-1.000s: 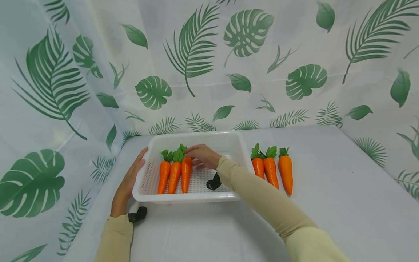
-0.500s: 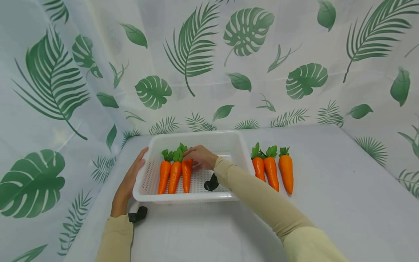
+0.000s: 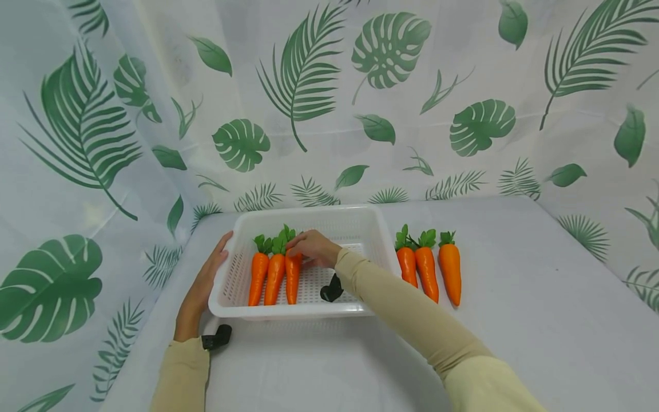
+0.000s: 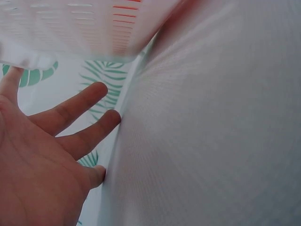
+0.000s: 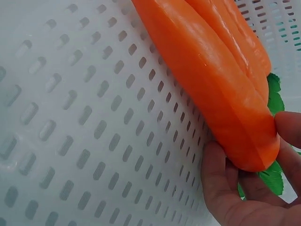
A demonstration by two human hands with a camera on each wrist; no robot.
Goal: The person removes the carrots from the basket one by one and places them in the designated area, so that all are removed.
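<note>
A white plastic basket (image 3: pixel 304 311) with slotted walls holds three orange carrots with green leafy tops, side by side in its left half. My right hand (image 3: pixel 316 247) reaches inside and grips the thick top end of the rightmost carrot (image 3: pixel 293 283). In the right wrist view, the fingertips (image 5: pixel 214 162) curl under that carrot's end while the thumb side meets it from above. Along the basket's left side lies my left hand (image 3: pixel 206 277), touching the rim; the left wrist view shows its fingers spread, one reaching up to the rim.
Right of the basket, three more carrots lie on the white-covered table (image 3: pixel 535 309), the outermost carrot (image 3: pixel 450 273) slightly apart. Leaf-patterned cloth (image 3: pixel 329 103) hangs behind and at both sides. My right forearm (image 3: pixel 407 309) crosses over the basket's front right corner.
My right hand has shifted slightly left, its fingers closing on the top of the rightmost carrot in the basket. The left hand and basket stay where they were.
</note>
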